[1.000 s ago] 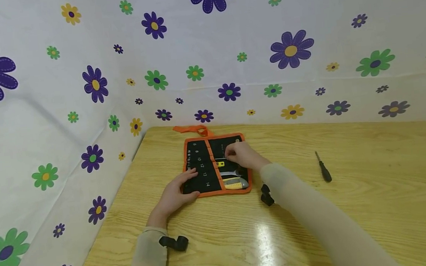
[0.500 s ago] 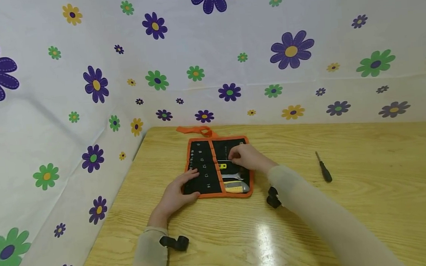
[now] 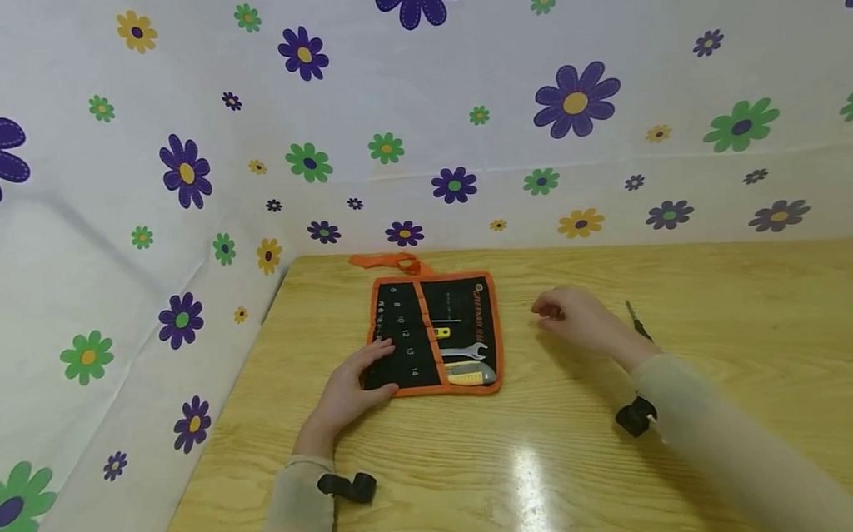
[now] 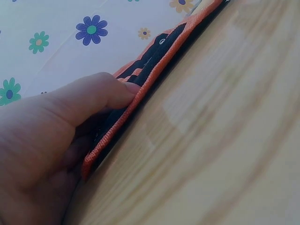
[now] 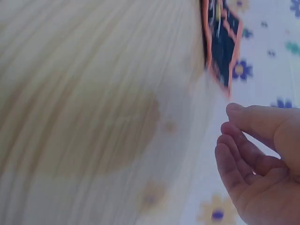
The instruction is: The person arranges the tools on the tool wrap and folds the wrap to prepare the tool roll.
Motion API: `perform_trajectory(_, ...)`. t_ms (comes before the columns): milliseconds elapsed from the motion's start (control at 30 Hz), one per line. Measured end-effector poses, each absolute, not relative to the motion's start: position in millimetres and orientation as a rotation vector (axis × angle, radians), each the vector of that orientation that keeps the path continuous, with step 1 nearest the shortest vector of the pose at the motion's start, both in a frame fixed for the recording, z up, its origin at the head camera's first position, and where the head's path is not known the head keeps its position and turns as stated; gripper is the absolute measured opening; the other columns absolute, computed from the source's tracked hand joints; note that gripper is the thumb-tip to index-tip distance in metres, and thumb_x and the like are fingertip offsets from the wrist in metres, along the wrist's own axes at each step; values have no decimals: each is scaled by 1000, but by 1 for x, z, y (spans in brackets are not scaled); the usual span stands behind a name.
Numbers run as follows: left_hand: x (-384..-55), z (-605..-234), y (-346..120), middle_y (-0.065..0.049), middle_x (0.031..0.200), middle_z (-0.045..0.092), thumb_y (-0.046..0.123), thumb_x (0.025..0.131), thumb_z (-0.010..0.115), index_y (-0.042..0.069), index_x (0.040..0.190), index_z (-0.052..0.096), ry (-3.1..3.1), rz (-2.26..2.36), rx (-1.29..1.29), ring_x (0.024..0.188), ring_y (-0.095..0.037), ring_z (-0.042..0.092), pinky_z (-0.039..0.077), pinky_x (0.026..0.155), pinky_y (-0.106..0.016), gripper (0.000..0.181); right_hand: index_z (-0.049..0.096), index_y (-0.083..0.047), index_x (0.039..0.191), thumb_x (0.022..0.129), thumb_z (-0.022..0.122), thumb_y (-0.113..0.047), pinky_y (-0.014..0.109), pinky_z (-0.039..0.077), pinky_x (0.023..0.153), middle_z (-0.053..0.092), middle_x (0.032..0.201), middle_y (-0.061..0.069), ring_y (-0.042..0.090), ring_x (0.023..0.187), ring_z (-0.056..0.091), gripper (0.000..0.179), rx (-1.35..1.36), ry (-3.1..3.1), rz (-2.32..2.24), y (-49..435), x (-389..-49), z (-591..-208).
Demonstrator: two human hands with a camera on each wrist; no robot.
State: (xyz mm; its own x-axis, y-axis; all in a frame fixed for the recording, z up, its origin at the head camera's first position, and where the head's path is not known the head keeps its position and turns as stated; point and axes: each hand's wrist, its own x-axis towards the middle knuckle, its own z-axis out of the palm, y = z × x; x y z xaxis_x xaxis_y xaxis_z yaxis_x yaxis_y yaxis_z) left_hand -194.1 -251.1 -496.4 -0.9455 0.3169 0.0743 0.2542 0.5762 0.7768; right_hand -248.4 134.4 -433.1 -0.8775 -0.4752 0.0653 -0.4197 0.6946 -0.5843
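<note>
A black tool pouch (image 3: 450, 300) with orange trim lies unfolded on the table. My left hand (image 3: 349, 387) rests on its near left corner, fingers over the numbered black flap and thumb at the orange front edge. In the pouch's right-hand pockets sit a yellow-and-grey utility knife (image 3: 471, 373), an open-end wrench (image 3: 471, 351), and a small yellow-handled tool (image 3: 443, 332) with a thin metal shaft above it. To the right of the pouch, my right hand (image 3: 584, 320) hovers over the table with loosely bent fingers, holding nothing, as the right wrist view shows.
A screwdriver (image 3: 637, 324) lies on the wooden table (image 3: 443, 473) beyond my right wrist, its handle mostly hidden by the forearm. The pouch's orange tie strap (image 3: 384, 261) trails at the back. A flower-printed cloth (image 3: 492, 144) stands behind and along the left side.
My right hand has left the pouch's right-hand pockets and moved right over the bare table, now covering part of the screwdriver. The left hand stays on the pouch corner.
</note>
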Motion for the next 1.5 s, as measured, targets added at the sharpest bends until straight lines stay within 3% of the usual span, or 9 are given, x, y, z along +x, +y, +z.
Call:
perform_trajectory(267, -195, -495, -255, 3, 147, 41, 27, 83, 77, 19, 138, 54, 2738, 1311, 493, 140, -23, 28, 25, 111, -48, 60, 57, 13, 115, 92, 58, -1, 51, 49, 79, 61, 101, 26, 41, 93, 59, 28, -468, 2899, -866, 199, -247, -428)
perform_trajectory(633, -195, -498, -248, 2, 147, 41, 31, 82, 77, 19, 138, 54, 2727, 1319, 515, 139, -24, 29, 25, 110, -50, 61, 58, 11, 92, 89, 64, -12, 49, 49, 73, 63, 91, 27, 39, 82, 59, 25, -209, 2903, -707, 233, -254, -434)
perform_trajectory(867, -194, -498, -249, 3, 147, 42, 28, 82, 77, 19, 137, 54, 2720, 1329, 484, 139, -22, 29, 24, 111, -47, 60, 62, 9, 92, 87, 65, -11, 48, 48, 75, 64, 89, 22, 34, 82, 60, 21, -206, 2865, -755, 229, -259, -433)
perform_trajectory(1133, -194, -498, -251, 3, 147, 41, 26, 83, 77, 18, 138, 53, 2716, 1325, 482, 139, -22, 29, 25, 111, -46, 60, 65, 4, 104, 90, 57, -13, 38, 50, 63, 64, 96, 21, 25, 76, 61, 23, -366, 2766, -819, 204, -251, -412)
perform_trajectory(1267, -194, -498, -250, 4, 147, 41, 25, 82, 77, 19, 138, 54, 2713, 1329, 472, 139, -21, 29, 25, 111, -45, 60, 62, 3, 107, 92, 53, -11, 37, 51, 65, 65, 99, 20, 24, 77, 64, 22, -389, 2719, -959, 189, -245, -401)
perform_trajectory(1500, -193, -495, -250, 2, 147, 42, 25, 82, 77, 18, 138, 54, 2712, 1338, 477, 139, -22, 29, 25, 111, -46, 61, 57, -2, 95, 96, 56, -16, 40, 52, 72, 66, 89, 12, 30, 80, 65, 14, -403, 2680, -1230, 165, -241, -397)
